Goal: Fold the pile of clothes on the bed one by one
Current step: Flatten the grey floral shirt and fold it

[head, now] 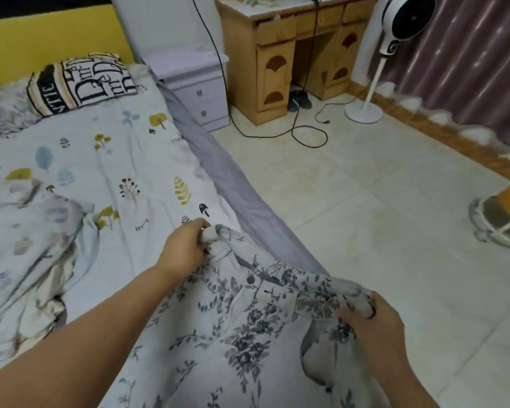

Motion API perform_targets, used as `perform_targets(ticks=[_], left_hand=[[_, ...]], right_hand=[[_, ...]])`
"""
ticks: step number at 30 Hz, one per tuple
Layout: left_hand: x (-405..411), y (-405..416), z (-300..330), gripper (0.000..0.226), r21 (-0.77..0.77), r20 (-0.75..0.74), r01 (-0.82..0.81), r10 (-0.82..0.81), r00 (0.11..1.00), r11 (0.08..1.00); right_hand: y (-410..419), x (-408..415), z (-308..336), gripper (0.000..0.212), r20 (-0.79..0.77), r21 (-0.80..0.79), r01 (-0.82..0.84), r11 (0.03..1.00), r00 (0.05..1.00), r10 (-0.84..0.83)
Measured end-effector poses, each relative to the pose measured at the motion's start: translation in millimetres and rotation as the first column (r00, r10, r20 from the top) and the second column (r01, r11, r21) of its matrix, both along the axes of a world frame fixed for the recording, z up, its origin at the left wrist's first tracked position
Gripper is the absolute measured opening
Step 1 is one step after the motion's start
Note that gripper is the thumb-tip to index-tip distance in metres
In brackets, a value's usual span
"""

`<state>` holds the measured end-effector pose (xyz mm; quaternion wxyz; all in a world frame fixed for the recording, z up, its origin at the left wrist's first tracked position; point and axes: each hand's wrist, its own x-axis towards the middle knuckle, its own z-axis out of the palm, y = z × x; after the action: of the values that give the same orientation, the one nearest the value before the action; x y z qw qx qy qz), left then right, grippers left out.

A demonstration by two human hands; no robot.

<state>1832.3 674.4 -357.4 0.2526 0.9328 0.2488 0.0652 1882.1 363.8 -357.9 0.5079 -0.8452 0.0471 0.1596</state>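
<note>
A white garment with a grey floral print (236,334) is stretched over the near right corner of the bed (147,160). A dark button shows near its top edge. My left hand (186,248) pinches one upper corner of the garment above the sheet. My right hand (371,319) grips the other upper corner, out past the bed's edge over the floor. A crumpled heap of pale printed cloth (33,260) lies on the bed to the left.
Pillows (80,83) lie at the head of the bed by a yellow headboard. A lilac nightstand (200,89), a wooden desk (292,54), a white standing fan (395,30) and black cables (306,139) occupy the tiled floor. A round object (501,219) sits at the right.
</note>
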Motion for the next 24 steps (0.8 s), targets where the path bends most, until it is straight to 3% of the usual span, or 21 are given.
perform_targets(ticks=[2, 4, 7, 10, 13, 16, 18, 21, 23, 24], left_hand=[[14.1, 1.2, -18.5, 0.028, 0.042, 0.05, -0.035, 0.033, 0.998, 0.998], [20.2, -0.2, -44.1, 0.032, 0.144, -0.002, 0.011, -0.011, 1.0, 0.989], [20.8, -9.6, -84.6, 0.045, 0.348, -0.15, 0.183, -0.139, 0.979, 0.919], [24.6, -28.7, -111.2, 0.046, 0.393, -0.212, 0.409, -0.352, 0.912, 0.824], [28.9, -42.8, -128.5, 0.048, 0.371, -0.312, 0.606, -0.52, 0.795, 0.704], [37.8, -42.4, -138.1, 0.046, 0.344, -0.322, 0.64, -0.553, 0.768, 0.687], [42.1, -41.3, -134.7, 0.04, 0.306, -0.353, 0.661, -0.563, 0.747, 0.685], [46.4, -42.9, -131.6, 0.017, 0.176, -0.339, 0.655, -0.579, 0.741, 0.735], [55.2, -51.1, -125.4, 0.01, 0.078, -0.22, 0.609, -0.582, 0.783, 0.789], [60.5, -55.7, -123.1, 0.008, 0.034, -0.144, 0.575, -0.565, 0.812, 0.817]], right_hand=[[-2.9, 11.7, -23.2, 0.016, 0.033, -0.037, 0.018, 0.999, 0.999, -0.016], [-2.8, 18.1, -56.3, 0.015, -0.021, -0.157, -0.008, 0.988, 1.0, 0.004], [1.5, 20.0, -100.9, 0.047, -0.081, -0.455, -0.102, 0.885, 0.994, 0.073], [18.2, 13.7, -123.8, 0.069, -0.006, -0.659, -0.144, 0.738, 0.983, 0.186], [45.1, 4.8, -138.2, 0.048, 0.147, -0.732, -0.243, 0.637, 0.856, 0.495], [66.2, 4.2, -143.3, 0.05, -0.127, -0.664, -0.482, 0.572, 0.826, 0.549], [70.5, 9.2, -144.7, 0.05, -0.189, -0.661, -0.512, 0.549, 0.821, 0.538], [72.4, 12.0, -131.7, 0.023, -0.037, -0.621, -0.466, 0.631, 0.821, 0.57], [72.1, 13.0, -127.2, 0.006, 0.189, -0.505, -0.375, 0.778, 0.831, 0.524], [72.7, 14.2, -125.6, 0.009, 0.283, -0.427, -0.33, 0.842, 0.835, 0.471]])
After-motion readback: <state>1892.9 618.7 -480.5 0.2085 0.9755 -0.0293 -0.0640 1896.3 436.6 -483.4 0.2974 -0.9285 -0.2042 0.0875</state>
